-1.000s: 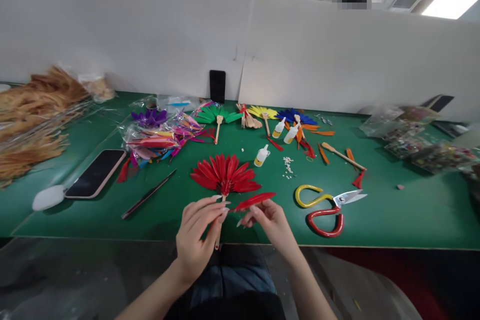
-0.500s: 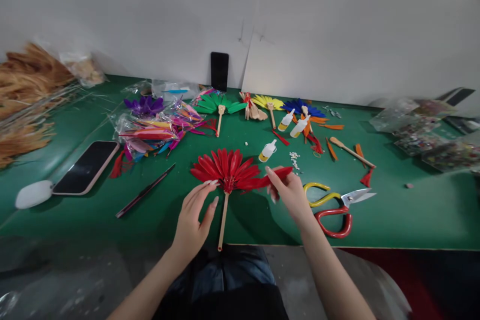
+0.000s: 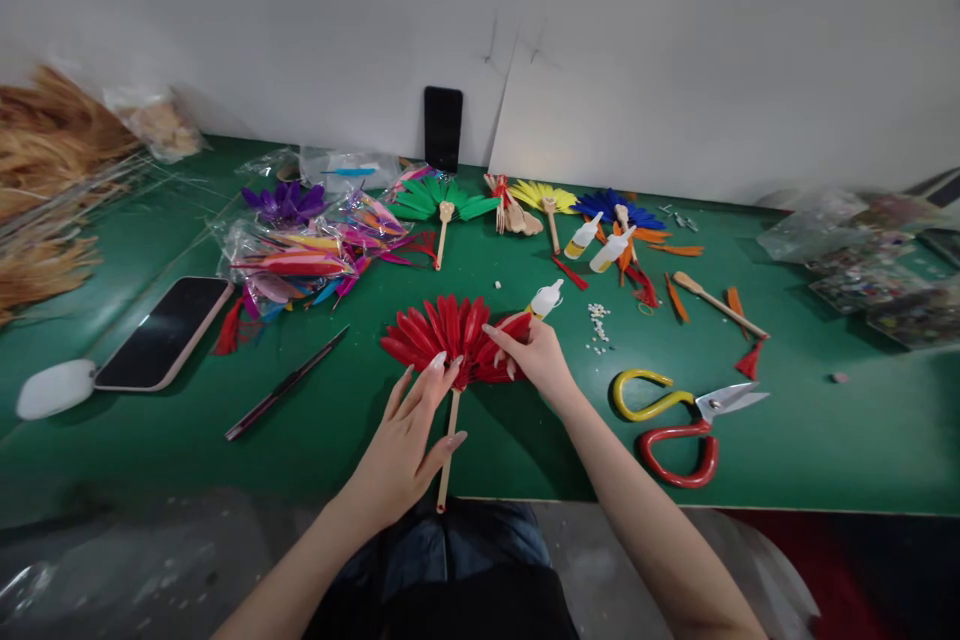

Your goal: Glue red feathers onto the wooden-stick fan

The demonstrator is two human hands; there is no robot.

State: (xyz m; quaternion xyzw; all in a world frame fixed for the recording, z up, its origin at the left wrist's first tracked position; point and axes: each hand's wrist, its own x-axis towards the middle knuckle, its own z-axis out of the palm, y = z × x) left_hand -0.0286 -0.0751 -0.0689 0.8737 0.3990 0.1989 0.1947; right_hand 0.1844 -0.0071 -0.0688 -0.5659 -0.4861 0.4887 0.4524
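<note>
A red feather fan [image 3: 426, 332] lies spread before me, its wooden handle [image 3: 448, 455] running toward the table's near edge. My left hand [image 3: 405, 445] rests its stretched fingertips on the base of the fan, the thumb apart and over the handle. On the fan's right side, my right hand [image 3: 541, 360] pinches a red feather [image 3: 514, 326] and holds it over the other feathers. The feather's inner end is partly hidden by my fingers. Just behind this hand stands a small white glue bottle [image 3: 546, 300].
Red-and-yellow scissors [image 3: 705, 420] lie to the right, near white beads [image 3: 598, 325]. Green [image 3: 442, 200], yellow [image 3: 546, 197] and blue [image 3: 619, 208] fans sit at the back. At left are tweezers [image 3: 289, 385], a phone [image 3: 165, 335] and bagged feathers [image 3: 300, 260].
My right hand has brought the red feather leftward onto the fan. My left hand has moved slightly right, its fingers now on the fan's base. The view has shifted a little.
</note>
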